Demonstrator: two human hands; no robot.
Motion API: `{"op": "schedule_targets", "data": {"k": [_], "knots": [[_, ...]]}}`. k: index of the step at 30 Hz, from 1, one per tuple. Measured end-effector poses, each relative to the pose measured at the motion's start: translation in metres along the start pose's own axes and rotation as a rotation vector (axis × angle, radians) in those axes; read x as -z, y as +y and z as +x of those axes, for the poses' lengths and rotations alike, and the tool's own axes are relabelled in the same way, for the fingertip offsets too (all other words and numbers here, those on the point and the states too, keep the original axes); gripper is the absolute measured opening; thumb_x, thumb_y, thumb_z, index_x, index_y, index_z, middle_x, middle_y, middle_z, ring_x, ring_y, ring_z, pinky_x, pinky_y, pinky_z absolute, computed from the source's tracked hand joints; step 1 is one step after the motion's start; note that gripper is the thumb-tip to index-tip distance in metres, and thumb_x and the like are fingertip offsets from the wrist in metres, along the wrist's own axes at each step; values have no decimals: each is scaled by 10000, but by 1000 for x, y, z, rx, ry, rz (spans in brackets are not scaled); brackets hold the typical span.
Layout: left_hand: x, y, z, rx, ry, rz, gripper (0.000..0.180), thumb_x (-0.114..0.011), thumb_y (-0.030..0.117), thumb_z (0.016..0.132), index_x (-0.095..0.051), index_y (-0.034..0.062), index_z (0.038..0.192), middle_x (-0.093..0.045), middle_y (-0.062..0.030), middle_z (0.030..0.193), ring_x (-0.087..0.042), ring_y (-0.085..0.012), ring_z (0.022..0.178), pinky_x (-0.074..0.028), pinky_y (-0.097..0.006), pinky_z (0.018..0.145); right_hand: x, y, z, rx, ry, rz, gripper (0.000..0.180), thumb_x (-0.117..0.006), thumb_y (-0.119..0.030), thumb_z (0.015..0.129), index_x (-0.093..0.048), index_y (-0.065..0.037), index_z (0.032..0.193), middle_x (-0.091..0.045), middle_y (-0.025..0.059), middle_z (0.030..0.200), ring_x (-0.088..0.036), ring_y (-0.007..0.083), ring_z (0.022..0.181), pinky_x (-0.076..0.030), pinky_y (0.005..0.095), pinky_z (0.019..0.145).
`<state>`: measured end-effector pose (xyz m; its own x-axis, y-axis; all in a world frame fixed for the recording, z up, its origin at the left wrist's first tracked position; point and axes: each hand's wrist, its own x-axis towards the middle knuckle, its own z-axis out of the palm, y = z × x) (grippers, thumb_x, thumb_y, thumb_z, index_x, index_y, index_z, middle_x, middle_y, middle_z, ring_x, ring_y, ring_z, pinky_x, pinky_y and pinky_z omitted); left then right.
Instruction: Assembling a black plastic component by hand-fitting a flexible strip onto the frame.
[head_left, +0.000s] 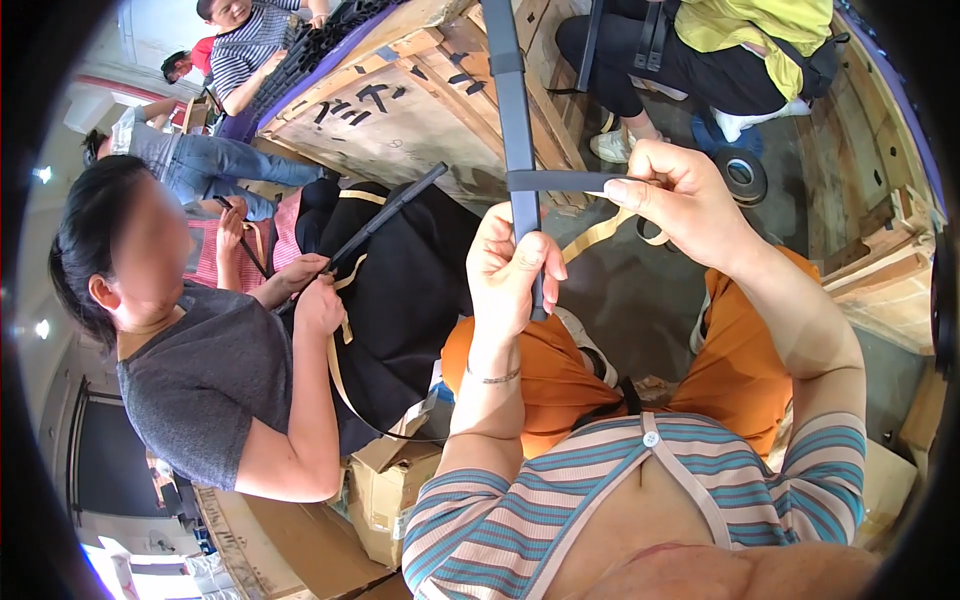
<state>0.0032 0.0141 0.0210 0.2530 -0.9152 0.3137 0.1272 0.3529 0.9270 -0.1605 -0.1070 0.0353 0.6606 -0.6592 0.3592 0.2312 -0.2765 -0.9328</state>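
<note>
My left hand [505, 268] is wrapped round the lower end of a long, flat dark-grey bar [516, 115], held upright before me. Across the bar, just above that hand, runs a black tape strip [568, 181]. It stretches level to the right, where my right hand [680, 195] pinches it between thumb and fingers. A pale yellow band [592, 238], which looks like the tape's backing, hangs below in a loose curve. Part of the bar's lower end is hidden by my left fingers.
On my left a co-worker [225, 370] in a grey shirt handles a similar dark bar [390, 210] over black cloth [400, 310]. A wooden crate [390, 130] stands ahead. A black tape roll [740, 176] lies on the floor, near a seated person's feet. Cardboard boxes [390, 500] sit at lower left.
</note>
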Motion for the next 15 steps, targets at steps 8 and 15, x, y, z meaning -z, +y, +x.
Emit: {"op": "schedule_targets", "data": {"k": [8,15], "knots": [[13,1,4,16,-104,-558,311,-505,269,904,-442,0,1047,-560,-133,624,-425,-118,332,-317,-198,304,3,-3,1,33,-15,14,336,-611,-148,840,-378,-69,612,-373,-64,529,-325,-2,483,-250,198,407],[13,-10,5,217,-286,-1057,307,-414,287,937,-437,0,1044,-445,-45,637,-399,-118,513,-365,-233,392,6,-4,-1,26,-42,24,337,-616,-153,838,-379,-73,612,-355,-74,537,-312,-1,509,-240,200,425]]}}
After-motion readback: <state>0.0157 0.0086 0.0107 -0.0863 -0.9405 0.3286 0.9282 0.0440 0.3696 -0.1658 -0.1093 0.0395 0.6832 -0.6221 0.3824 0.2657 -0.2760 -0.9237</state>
